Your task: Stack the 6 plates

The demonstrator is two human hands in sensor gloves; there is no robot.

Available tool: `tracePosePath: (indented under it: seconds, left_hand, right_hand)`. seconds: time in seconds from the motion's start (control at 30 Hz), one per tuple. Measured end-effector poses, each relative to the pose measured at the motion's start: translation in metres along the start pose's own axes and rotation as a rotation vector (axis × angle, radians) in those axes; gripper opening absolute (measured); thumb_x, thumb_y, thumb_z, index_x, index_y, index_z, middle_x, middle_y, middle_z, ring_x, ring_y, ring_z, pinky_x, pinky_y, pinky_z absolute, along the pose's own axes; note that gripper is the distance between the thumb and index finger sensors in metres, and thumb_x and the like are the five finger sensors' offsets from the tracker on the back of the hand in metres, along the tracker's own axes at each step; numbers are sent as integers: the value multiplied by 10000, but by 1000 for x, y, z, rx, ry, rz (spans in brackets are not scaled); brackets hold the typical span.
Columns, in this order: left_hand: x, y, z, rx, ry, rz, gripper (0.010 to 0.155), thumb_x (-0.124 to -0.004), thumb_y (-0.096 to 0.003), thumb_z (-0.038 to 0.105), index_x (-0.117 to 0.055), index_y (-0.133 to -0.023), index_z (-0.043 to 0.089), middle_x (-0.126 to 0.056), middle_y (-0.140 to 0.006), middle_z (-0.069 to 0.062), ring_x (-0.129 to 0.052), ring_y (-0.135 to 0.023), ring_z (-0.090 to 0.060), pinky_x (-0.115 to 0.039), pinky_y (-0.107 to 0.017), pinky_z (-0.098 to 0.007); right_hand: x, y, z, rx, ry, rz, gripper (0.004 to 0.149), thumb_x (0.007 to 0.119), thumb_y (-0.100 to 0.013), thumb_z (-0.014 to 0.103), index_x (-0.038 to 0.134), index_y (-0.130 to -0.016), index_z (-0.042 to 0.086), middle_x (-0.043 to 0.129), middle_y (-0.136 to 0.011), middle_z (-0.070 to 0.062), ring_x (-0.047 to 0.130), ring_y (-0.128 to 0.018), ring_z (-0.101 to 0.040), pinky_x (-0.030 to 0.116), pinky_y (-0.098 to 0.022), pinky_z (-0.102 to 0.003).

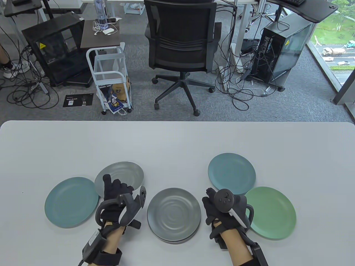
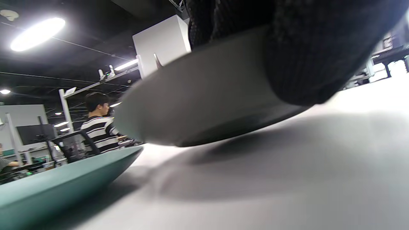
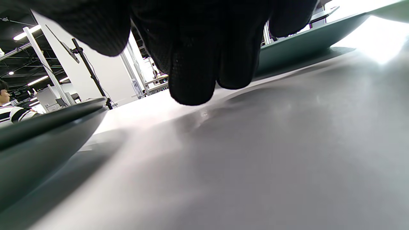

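Stacked plates (image 1: pixel 174 214) lie centre; two plates (image 1: pixel 71 202) left; two right (image 1: pixel 231 173)

1. L hand (image 1: pixel 118 198): palm down, fingers (image 2: pixel 306 51) extended fwd, tips over a grey plate's (image 1: pixel 122 175) near rim, thumb under its raised edge.
2. R hand (image 1: pixel 222 210): fingers (image 3: pixel 191 64) curled, just above table (image 1: pixel 177 144), holds nothing.

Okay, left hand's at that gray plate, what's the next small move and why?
Probably lift the light gray plate toward the centre gray stack: the left hand grips its near edge, which the left wrist view shows tilted off the table.
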State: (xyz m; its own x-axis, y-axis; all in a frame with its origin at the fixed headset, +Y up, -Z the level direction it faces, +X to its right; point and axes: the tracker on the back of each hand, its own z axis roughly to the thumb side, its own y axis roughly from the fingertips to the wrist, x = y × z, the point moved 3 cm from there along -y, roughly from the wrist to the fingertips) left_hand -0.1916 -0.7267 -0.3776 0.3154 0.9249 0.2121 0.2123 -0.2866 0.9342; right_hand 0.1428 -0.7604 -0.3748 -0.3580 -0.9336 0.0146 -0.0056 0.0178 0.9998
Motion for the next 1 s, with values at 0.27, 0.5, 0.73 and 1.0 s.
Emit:
tracePosePath:
  seconds: [0.27, 0.5, 0.73, 1.0]
  left_hand:
    - [18, 16, 3, -52, 49, 111, 354, -999, -247, 460, -946, -583, 361, -977, -567, 131, -843, -836, -6, -357, -917, -440]
    - [29, 29, 15, -109, 79, 157, 354, -997, -241, 466, -949, -576, 366, -982, -559, 134, -855, -822, -8, -371, -911, -444]
    - [38, 39, 30, -170, 75, 193, 354, -997, -237, 469, -950, -573, 365, -984, -552, 134, -863, -811, -8, -378, -908, -446]
    - [49, 54, 50, -246, 75, 233, 353, -997, -233, 471, -953, -567, 365, -987, -544, 134, -870, -803, -9, -389, -904, -449]
  right_hand:
    - [-2, 0, 1, -9, 21, -27, 549, 622, -546, 553, 639, -1005, 253, 900, -811, 26, 779, -869, -284, 456, -763, -568]
    - [-10, 4, 3, -29, -22, -121, 537, 623, -540, 562, 689, -977, 257, 934, -750, 39, 803, -854, -267, 470, -764, -562]
    - [-10, 5, 4, -32, -23, -148, 553, 618, -538, 581, 675, -987, 263, 923, -781, 41, 785, -874, -268, 459, -768, -564]
    - [-16, 8, 12, -59, -82, -210, 579, 649, -526, 606, 658, -996, 267, 913, -795, 67, 768, -892, -255, 443, -775, -563]
